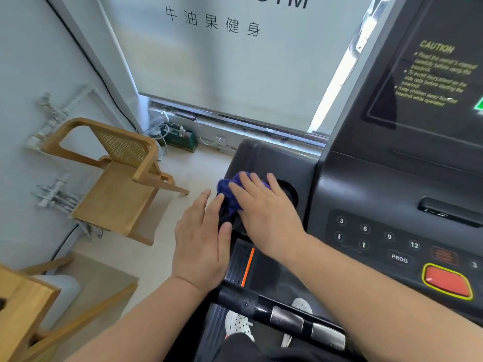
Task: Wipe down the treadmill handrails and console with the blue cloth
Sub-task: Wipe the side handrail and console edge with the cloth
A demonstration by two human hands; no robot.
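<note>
blue cloth [229,195] under r hand [266,215] on console [271,158], fingers [249,185] flat, l hand [201,246] fingers straight

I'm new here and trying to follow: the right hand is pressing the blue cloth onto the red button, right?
Not quite. The right hand presses the blue cloth onto the console's left wing, beside the round cup holder; the red button lies uncovered further right. The head view shows it.

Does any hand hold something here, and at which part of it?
Nothing is gripped. The right hand presses flat on top of the blue cloth on the console; the left hand is open beside it.
</note>
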